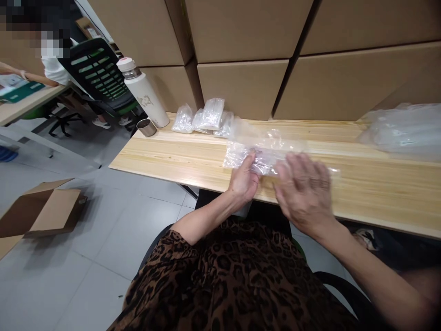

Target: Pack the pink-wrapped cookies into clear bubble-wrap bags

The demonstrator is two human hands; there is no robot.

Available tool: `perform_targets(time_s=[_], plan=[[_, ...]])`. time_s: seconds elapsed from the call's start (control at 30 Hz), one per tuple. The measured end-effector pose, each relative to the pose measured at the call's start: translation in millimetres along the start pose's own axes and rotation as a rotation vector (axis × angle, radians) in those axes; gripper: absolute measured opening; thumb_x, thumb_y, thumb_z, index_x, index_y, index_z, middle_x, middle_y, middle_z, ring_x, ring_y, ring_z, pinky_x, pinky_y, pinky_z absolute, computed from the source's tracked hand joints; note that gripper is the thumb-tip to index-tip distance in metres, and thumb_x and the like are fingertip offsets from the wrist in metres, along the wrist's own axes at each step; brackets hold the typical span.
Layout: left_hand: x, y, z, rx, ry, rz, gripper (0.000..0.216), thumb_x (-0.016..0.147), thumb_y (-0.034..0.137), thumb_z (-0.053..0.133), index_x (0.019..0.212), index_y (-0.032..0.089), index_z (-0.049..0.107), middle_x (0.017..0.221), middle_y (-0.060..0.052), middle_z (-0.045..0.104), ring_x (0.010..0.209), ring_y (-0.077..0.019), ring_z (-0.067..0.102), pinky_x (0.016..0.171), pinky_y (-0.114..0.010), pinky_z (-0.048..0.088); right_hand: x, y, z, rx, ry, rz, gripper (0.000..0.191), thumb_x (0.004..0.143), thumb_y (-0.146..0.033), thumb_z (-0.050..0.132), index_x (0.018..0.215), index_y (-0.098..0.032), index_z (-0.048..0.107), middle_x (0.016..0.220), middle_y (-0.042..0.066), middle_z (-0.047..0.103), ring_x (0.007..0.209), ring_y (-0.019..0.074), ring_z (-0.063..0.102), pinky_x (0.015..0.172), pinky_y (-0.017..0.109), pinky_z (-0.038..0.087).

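the left hand (244,177) rests on the near edge of the wooden table (172,158), its fingers curled onto the left end of a clear plastic bag (257,154) that lies flat on the boards. the grip looks like a pinch or a press that pins that end down, so the thin film stays put; how tightly the fingers close i cannot tell, since the film and the thumb hide them. the right hand (305,193) is blurred, spread open with fingers loosely apart, palm down over the right part of the same bag; it holds nothing that shows, and whether it touches the film or hovers just above it i cannot tell. its flat, open shape suits smoothing or sliding along the bag rather than grasping it.

the bag sits near the person, in the middle of the table, crumpled at its left end and stretching right under the open hand.

further back, against a wall of stacked cardboard boxes (241,87), a small heap of filled plastic pouches (205,119) lies within arm's reach. left of the heap stands a white flask (144,94), tilted in the view, with a metal cup (146,127) just beside it. at the far right lies a loose pile of clear plastic wrap (403,128). an open carton (44,209) sits on the floor at the left, and another person sits at a desk in the far left corner.
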State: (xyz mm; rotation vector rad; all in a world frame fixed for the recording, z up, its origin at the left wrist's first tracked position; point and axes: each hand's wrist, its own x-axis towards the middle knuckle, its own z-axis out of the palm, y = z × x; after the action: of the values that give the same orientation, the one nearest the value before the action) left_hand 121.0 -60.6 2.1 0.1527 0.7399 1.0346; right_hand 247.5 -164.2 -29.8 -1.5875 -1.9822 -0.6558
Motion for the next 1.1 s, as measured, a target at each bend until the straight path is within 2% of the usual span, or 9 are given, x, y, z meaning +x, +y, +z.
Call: perform_targets(time_s=[0.2,0.3,0.37,0.47,0.6,0.73,0.83,0.97,1.1], plan=[[-13.4,-3.7,-22.6,0.145,-0.222,-0.013,0.006,0.093,0.019,0.072,0.098,0.018,0.076,0.112,-0.006,0.081,0.135,-0.0220,0.068,0.118,-0.035,0.049,14.1,9.2,35.6,0.162,-0.122,-0.058,0.057,0.107,-0.011,0.043,0.163,-0.009,0.052,0.158,0.022,0.060,0.146,0.0348,0.062,0.118,0.055,0.055],[-8.3,7.8,-39.9,0.294,-0.492,0.068,0.032,0.083,0.039,0.088,0.106,0.019,0.078,0.125,-0.009,0.080,0.144,-0.0283,0.062,0.127,-0.041,0.041,15.9,27.2,27.2,0.274,-0.062,-0.089,0.056,0.105,-0.010,0.047,0.160,-0.011,0.056,0.151,0.021,0.067,0.137,0.0342,0.070,0.110,0.053,0.062],[-3.2,14.3,-46.8,0.374,-0.594,0.119,0.056,0.071,0.048,0.097,0.118,0.024,0.078,0.131,-0.007,0.079,0.151,-0.0307,0.056,0.132,-0.042,0.036,18.1,35.4,15.3,0.420,-0.036,-0.060,0.057,0.104,-0.010,0.050,0.160,-0.018,0.057,0.148,0.016,0.070,0.133,0.0307,0.072,0.109,0.051,0.064],[2.6,19.6,-46.7,0.438,-0.615,0.120,0.077,0.064,0.054,0.100,0.132,0.030,0.074,0.128,-0.006,0.081,0.151,-0.0352,0.057,0.131,-0.049,0.037,26.3,42.0,-2.4,0.716,-0.120,0.080,0.050,0.105,-0.017,0.059,0.154,-0.028,0.064,0.147,0.007,0.073,0.129,0.0257,0.074,0.110,0.047,0.064],[2.0,20.2,-36.8,0.431,-0.660,0.086,0.078,0.069,0.056,0.099,0.135,0.025,0.073,0.121,-0.011,0.083,0.140,-0.0382,0.064,0.129,-0.056,0.038,42.8,48.3,-12.5,1.104,-0.435,0.425,0.033,0.095,-0.046,0.078,0.124,-0.030,0.082,0.128,0.003,0.081,0.119,0.0281,0.078,0.107,0.046,0.064],[1.2,13.1,-26.3,0.383,-0.593,0.012,0.065,0.059,0.050,0.104,0.111,0.018,0.081,0.109,-0.011,0.084,0.133,-0.0371,0.069,0.123,-0.054,0.044,52.4,54.3,-5.3,1.387,-0.687,0.766,0.049,0.077,-0.056,0.092,0.115,-0.027,0.085,0.106,0.006,0.083,0.093,0.0263,0.079,0.085,0.041,0.065],[5.7,5.3,-18.8,0.311,-0.435,0.093,0.044,0.061,0.042,0.102,0.091,0.018,0.080,0.100,-0.007,0.084,0.127,-0.0322,0.073,0.119,-0.047,0.049,54.9,54.2,1.8,1.456,-0.676,0.906,0.050,0.072,-0.052,0.096,0.114,-0.027,0.084,0.104,0.007,0.082,0.086,0.0238,0.076,0.080,0.038,0.062],[12.0,9.0,-10.7,0.267,-0.280,0.223,0.028,0.071,0.030,0.096,0.090,0.019,0.079,0.100,-0.002,0.084,0.127,-0.0264,0.073,0.116,-0.043,0.051,53.0,60.8,2.9,1.420,-0.662,0.878,0.054,0.066,-0.052,0.099,0.112,-0.027,0.083,0.104,0.006,0.081,0.082,0.0207,0.073,0.075,0.034,0.060],[16.2,36.1,-4.1,0.256,-0.183,0.363,0.021,0.081,0.025,0.090,0.097,0.018,0.078,0.110,-0.003,0.083,0.135,-0.0264,0.070,0.117,-0.045,0.052,40.1,90.6,-1.9,1.166,-0.704,0.795,0.062,0.060,-0.062,0.099,0.105,-0.023,0.082,0.099,0.011,0.079,0.084,0.0246,0.072,0.078,0.040,0.061]])
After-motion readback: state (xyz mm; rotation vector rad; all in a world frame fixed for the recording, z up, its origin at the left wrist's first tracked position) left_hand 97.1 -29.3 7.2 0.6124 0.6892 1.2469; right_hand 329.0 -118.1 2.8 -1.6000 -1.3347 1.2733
